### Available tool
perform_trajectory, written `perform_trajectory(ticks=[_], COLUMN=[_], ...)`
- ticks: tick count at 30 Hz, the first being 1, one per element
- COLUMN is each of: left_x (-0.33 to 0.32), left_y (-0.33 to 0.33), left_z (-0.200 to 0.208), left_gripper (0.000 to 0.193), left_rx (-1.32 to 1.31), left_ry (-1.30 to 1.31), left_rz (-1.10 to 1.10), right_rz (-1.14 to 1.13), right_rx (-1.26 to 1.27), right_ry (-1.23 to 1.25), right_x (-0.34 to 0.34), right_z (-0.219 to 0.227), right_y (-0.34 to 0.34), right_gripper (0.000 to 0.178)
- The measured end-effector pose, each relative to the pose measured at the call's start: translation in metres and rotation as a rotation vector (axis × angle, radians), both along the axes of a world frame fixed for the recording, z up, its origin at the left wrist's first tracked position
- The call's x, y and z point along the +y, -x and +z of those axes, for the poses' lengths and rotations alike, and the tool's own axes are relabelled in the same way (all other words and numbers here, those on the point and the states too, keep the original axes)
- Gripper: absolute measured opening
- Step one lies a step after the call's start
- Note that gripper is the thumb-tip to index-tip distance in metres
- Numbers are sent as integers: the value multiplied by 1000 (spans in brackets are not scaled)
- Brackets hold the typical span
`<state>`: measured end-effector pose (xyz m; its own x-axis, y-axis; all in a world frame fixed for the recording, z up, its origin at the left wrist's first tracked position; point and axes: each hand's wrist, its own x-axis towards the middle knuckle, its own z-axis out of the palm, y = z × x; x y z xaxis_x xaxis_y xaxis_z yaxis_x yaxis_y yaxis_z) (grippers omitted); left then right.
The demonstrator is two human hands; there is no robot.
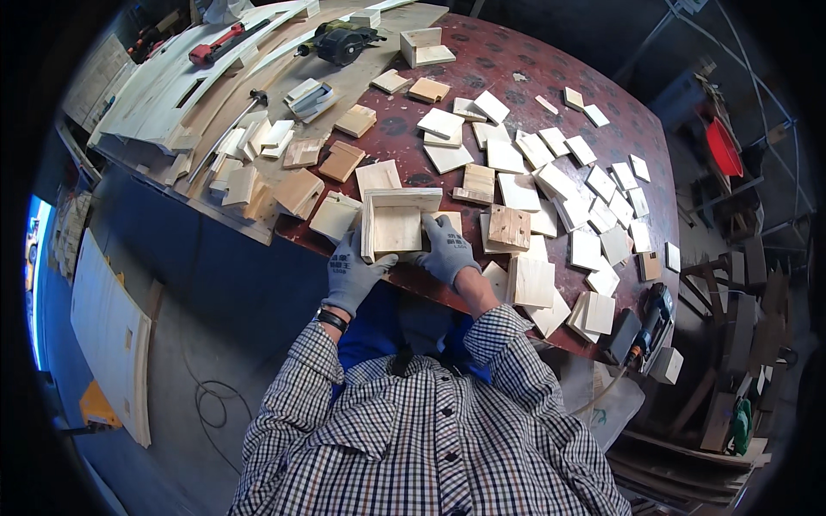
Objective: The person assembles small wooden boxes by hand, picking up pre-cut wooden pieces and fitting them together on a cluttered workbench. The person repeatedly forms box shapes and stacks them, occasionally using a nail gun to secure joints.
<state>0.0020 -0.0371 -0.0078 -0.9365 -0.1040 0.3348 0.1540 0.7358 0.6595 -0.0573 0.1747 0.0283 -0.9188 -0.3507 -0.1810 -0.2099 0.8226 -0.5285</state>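
Note:
In front of me, at the near edge of the dark red table, is a small wooden corner assembly (397,230). A pale back panel shows, with upright boards along its left and far sides. My left hand (351,273), in a grey work glove, grips its near left corner, the thumb along the near edge. My right hand (449,249), gloved alike, closes on its right side. The fingers beneath the assembly are hidden. A loose wooden block (298,193) and a pale square board (335,216) lie left of it, and a knotted wood block (509,227) lies to the right.
Many loose wood pieces (518,192) cover the red tabletop (490,52). A similar wooden corner (425,48) stands at the far side. A hammer (257,97), a circular saw (339,43) and a red tool (217,45) lie far left. A nail gun (651,325) sits at the right edge.

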Motion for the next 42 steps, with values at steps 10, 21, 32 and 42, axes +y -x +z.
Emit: perform_trajectory(ticks=[10,21,32,42], left_x=[2,7,11,20], left_y=[1,0,1,3], left_z=[-8,8,-2,-4], left_gripper=[69,65,65,70], left_rx=[-50,-138,-81,-76], left_ry=[30,-49,-173,-200], left_rz=[41,78,110,161], right_rz=[18,13,23,-14], right_rx=[19,-27,-6,15], right_ry=[13,18,35,13], right_x=[1,4,2,-2], right_z=[4,1,-7,2], right_y=[-2,3,4,-3], right_gripper=[84,80,82,84])
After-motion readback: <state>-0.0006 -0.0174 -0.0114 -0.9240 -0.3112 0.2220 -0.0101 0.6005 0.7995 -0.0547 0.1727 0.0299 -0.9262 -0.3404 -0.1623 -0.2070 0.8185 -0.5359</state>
